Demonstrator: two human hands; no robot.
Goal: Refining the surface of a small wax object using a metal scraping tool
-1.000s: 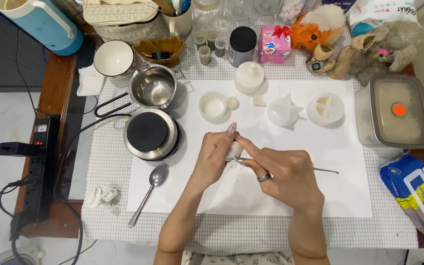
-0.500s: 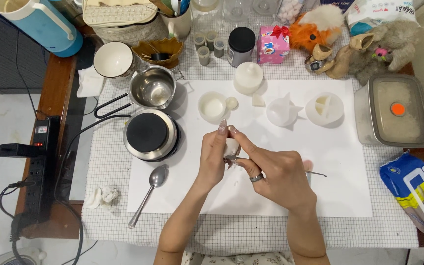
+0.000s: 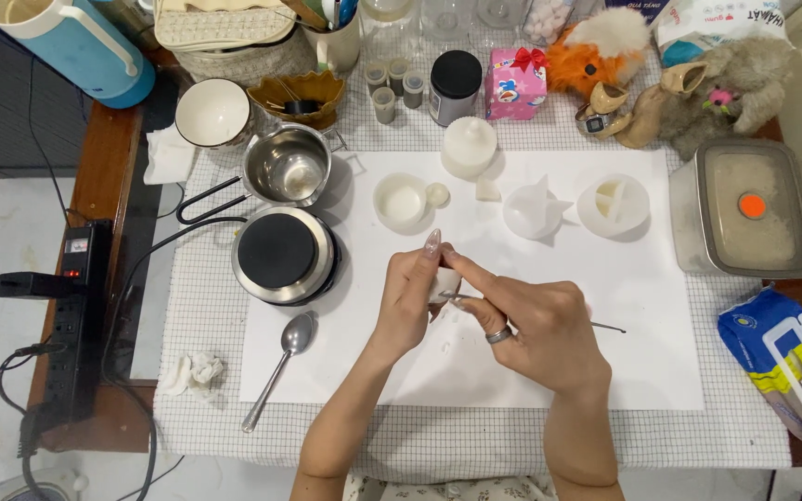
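A white sheet (image 3: 605, 371) covers the checked tablecloth (image 3: 197, 306), and both hands work above its middle. To their left sits a round black hotplate (image 3: 282, 252), with a steel pot (image 3: 290, 167) behind it and a spoon (image 3: 280, 366) lying in front. The left hand (image 3: 407, 301) is curled around a small white piece (image 3: 445, 281), fingers pressed on it. The right hand (image 3: 536, 325), a ring on one finger, pinches a thin metal pick (image 3: 605, 326) whose tip meets that piece.
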